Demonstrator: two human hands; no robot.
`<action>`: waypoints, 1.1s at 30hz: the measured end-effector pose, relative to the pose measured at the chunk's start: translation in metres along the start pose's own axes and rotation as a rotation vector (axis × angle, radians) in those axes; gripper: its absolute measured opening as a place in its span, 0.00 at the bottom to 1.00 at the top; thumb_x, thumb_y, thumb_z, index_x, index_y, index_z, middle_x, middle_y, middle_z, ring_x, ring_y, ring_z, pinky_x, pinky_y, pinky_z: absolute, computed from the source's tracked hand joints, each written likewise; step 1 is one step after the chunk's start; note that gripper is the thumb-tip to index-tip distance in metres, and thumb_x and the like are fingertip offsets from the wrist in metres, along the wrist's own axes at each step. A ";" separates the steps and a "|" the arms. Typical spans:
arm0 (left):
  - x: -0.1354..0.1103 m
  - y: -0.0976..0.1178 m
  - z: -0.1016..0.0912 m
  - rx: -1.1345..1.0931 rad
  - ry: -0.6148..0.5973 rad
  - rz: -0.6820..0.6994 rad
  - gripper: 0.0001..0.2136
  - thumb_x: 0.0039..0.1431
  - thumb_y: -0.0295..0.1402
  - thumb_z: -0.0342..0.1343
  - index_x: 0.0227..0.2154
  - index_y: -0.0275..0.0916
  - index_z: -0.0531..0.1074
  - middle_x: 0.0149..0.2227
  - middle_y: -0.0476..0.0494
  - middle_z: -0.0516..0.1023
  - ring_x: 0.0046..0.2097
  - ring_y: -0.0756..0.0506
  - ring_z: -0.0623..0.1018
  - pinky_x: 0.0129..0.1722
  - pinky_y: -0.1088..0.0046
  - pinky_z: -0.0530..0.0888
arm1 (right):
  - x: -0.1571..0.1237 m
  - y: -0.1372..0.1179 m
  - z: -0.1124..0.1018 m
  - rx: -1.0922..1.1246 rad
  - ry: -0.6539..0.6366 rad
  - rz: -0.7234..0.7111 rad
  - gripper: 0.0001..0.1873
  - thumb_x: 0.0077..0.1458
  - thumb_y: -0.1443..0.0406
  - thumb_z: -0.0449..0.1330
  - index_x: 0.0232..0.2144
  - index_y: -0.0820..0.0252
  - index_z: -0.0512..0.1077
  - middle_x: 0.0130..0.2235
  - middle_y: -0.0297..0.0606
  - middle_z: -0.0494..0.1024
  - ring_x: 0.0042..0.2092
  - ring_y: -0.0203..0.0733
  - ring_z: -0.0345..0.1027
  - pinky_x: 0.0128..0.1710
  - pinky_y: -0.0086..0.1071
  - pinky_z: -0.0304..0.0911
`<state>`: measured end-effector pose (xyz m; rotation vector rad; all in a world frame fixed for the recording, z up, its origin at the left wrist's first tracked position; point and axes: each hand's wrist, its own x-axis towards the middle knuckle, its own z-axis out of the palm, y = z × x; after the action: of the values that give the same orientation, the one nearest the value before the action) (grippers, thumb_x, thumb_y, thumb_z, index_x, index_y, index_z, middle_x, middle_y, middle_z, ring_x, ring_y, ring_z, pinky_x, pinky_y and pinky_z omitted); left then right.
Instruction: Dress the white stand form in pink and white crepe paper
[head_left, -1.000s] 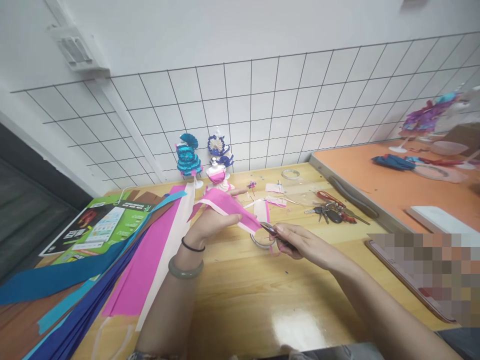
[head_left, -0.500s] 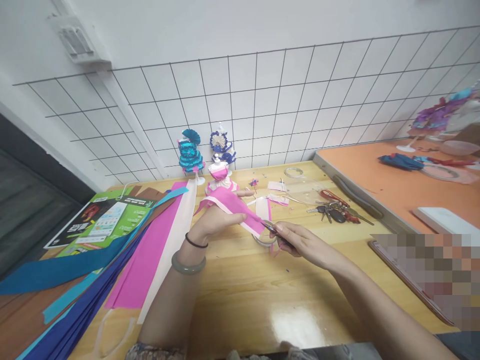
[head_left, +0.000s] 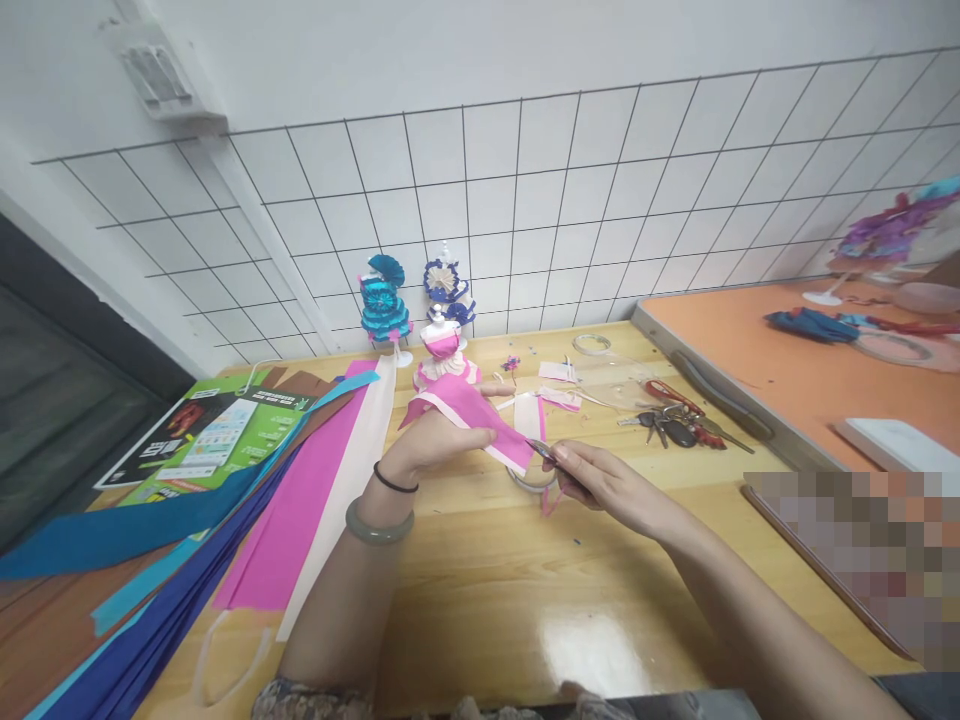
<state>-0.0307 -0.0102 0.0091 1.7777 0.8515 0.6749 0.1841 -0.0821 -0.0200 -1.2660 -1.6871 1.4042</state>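
Observation:
My left hand [head_left: 435, 443] is closed round a folded strip of pink and cream crepe paper [head_left: 480, 415], held just above the wooden table [head_left: 525, 590]. My right hand [head_left: 600, 480] grips small scissors [head_left: 545, 455], whose blades meet the paper's right end. A tape roll [head_left: 531, 480] lies on the table directly under the scissors. A small pink paper dress on a mannequin stand [head_left: 442, 362] is right behind the paper.
Long sheets of pink, cream and blue crepe paper [head_left: 292, 520] fan out at the left beside a green booklet [head_left: 202, 440]. Two blue paper dolls [head_left: 382, 310] stand by the wire grid. Keys [head_left: 664, 425], paper scraps and a second tape roll [head_left: 589, 345] lie right; an orange table [head_left: 787, 350] adjoins.
Both hands have stayed together on the paper while the view shifted slightly. The scissors remain at the paper's right end.

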 end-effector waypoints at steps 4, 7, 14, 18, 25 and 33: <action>0.000 0.000 0.000 0.003 -0.007 0.009 0.27 0.47 0.27 0.55 0.54 0.41 0.64 0.38 0.46 0.75 0.46 0.44 0.72 0.44 0.70 0.68 | 0.000 0.001 0.001 0.013 0.021 -0.006 0.24 0.58 0.48 0.45 0.26 0.60 0.66 0.25 0.31 0.60 0.25 0.33 0.48 0.24 0.27 0.49; 0.000 0.000 0.000 0.012 -0.007 0.005 0.26 0.47 0.27 0.56 0.53 0.42 0.65 0.40 0.45 0.75 0.47 0.43 0.72 0.45 0.69 0.69 | -0.001 0.000 0.001 -0.029 0.013 -0.033 0.25 0.58 0.48 0.44 0.25 0.60 0.67 0.26 0.33 0.62 0.26 0.33 0.51 0.25 0.27 0.51; 0.001 -0.001 0.000 0.019 -0.013 0.041 0.26 0.47 0.27 0.56 0.52 0.41 0.66 0.46 0.43 0.74 0.51 0.41 0.71 0.49 0.65 0.67 | 0.000 0.000 0.002 -0.057 0.018 -0.066 0.23 0.59 0.48 0.44 0.28 0.59 0.65 0.27 0.33 0.64 0.27 0.34 0.53 0.28 0.28 0.53; 0.002 -0.004 0.001 0.010 -0.038 0.061 0.26 0.47 0.27 0.56 0.53 0.41 0.65 0.50 0.43 0.72 0.55 0.41 0.68 0.52 0.64 0.66 | 0.003 0.003 0.003 -0.075 0.044 -0.066 0.23 0.58 0.48 0.45 0.27 0.59 0.64 0.24 0.31 0.61 0.25 0.33 0.53 0.26 0.28 0.51; 0.002 -0.003 0.004 -0.039 -0.059 -0.002 0.28 0.48 0.27 0.56 0.55 0.41 0.63 0.42 0.44 0.76 0.47 0.42 0.73 0.45 0.66 0.70 | 0.010 0.007 0.009 0.063 0.049 0.018 0.22 0.56 0.46 0.48 0.30 0.58 0.60 0.22 0.28 0.62 0.20 0.29 0.51 0.19 0.26 0.45; 0.004 -0.010 0.005 -0.250 -0.079 -0.082 0.30 0.45 0.27 0.59 0.55 0.38 0.62 0.39 0.42 0.76 0.39 0.46 0.74 0.37 0.70 0.71 | 0.014 0.002 0.010 0.131 -0.014 0.077 0.26 0.53 0.43 0.47 0.23 0.59 0.58 0.18 0.25 0.55 0.17 0.27 0.44 0.17 0.26 0.40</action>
<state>-0.0263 -0.0072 -0.0017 1.5266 0.7480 0.6244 0.1705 -0.0729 -0.0263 -1.2619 -1.5436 1.5459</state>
